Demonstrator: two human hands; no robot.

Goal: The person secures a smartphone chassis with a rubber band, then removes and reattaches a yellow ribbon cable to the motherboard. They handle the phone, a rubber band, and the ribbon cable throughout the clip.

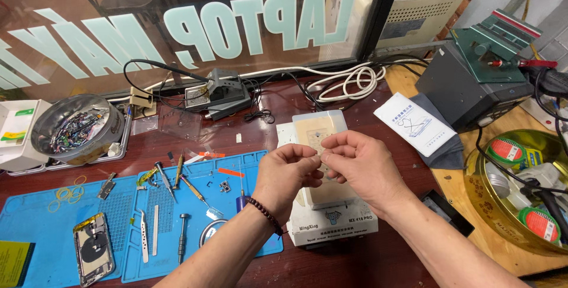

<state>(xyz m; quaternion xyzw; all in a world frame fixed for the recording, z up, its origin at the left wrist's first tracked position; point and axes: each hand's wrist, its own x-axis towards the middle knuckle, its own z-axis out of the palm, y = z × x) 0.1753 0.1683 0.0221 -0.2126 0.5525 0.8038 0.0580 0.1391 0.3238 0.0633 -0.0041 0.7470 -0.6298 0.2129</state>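
My left hand (289, 171) and my right hand (356, 164) meet fingertip to fingertip above a white heating pad machine (331, 223) with a tan top plate (313, 127). Both pinch something very small between thumbs and forefingers; what it is cannot be made out. A dark bead bracelet (264, 214) circles my left wrist. An opened phone (93, 246) with its back off lies on the blue work mat (35, 223) at the lower left, well away from both hands.
Screwdrivers, tweezers (144, 243) and small parts lie on a second blue mat (195, 229). A metal bowl of scraps (76, 127) stands at left. A soldering station (222, 90) sits by the window. A white packet (414, 123), a grey box (467, 87) and a gold tin (520, 193) occupy the right.
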